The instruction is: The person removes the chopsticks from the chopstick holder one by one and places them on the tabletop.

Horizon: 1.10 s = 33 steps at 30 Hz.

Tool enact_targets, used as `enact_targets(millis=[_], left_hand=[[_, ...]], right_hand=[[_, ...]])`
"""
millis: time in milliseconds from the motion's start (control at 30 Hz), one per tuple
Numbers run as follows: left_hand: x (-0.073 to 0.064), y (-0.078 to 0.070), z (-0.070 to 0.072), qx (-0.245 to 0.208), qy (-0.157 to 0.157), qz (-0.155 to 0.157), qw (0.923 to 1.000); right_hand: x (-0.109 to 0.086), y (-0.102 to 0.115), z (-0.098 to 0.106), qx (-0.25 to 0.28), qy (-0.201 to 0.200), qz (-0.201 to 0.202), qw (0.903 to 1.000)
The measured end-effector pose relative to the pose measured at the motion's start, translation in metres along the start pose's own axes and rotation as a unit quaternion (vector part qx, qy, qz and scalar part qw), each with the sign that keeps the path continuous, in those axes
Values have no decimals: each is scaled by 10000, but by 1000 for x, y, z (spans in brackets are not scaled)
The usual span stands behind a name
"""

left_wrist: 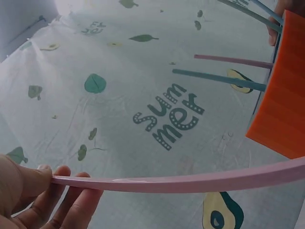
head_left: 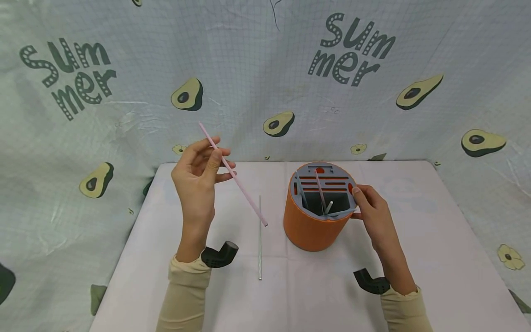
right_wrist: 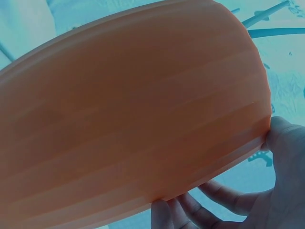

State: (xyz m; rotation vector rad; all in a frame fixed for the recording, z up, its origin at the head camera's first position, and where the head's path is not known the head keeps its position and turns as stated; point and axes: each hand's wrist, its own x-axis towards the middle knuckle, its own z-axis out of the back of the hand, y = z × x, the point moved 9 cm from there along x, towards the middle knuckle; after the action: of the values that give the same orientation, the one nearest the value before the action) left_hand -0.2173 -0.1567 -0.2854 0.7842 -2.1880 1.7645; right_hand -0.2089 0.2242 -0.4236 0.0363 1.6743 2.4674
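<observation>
My left hand (head_left: 197, 177) pinches a thin, straw-like pink stick (head_left: 244, 193) between thumb and fingers. The stick slants down to the right, its low end above a pale green stick (head_left: 260, 253) on the table. An orange round holder (head_left: 313, 235) with a slotted grey top (head_left: 327, 188) stands right of it. At the holder's right rim, my right hand (head_left: 375, 210) grips it, thumb on top and fingers against the side. Another pink stick (head_left: 320, 186) and several bluish or pale sticks (left_wrist: 219, 79) stick out of the holder. The holder's wall (right_wrist: 133, 114) fills most of the right wrist view.
A white table (head_left: 290, 295) lies under everything. Behind and beside it hangs a pale cloth (head_left: 232, 50) printed with avocados and lettering. Each wrist carries a black mount, the left one (head_left: 220, 255) close to the pale green stick.
</observation>
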Motion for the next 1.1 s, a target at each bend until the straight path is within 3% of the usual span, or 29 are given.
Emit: enact_targets(millis=[167, 300, 467, 867, 1100], left_hand=[[-3, 25, 10, 680, 131, 702, 9951], [-10, 52, 18, 1302, 412, 1442, 9801], [-20, 82, 32, 1676, 541, 2132, 9610], [-61, 151, 58, 2088, 626, 3208, 9217], [-88, 190, 70, 2222, 578, 3593, 9045]], right_hand=[[0, 1, 0, 16, 0, 24, 10000], [0, 1, 0, 41, 4, 22, 10000], [0, 1, 0, 57, -10, 1, 10000], [0, 0, -1, 24, -2, 2, 10000], [0, 1, -1, 45, 6, 19, 10000]])
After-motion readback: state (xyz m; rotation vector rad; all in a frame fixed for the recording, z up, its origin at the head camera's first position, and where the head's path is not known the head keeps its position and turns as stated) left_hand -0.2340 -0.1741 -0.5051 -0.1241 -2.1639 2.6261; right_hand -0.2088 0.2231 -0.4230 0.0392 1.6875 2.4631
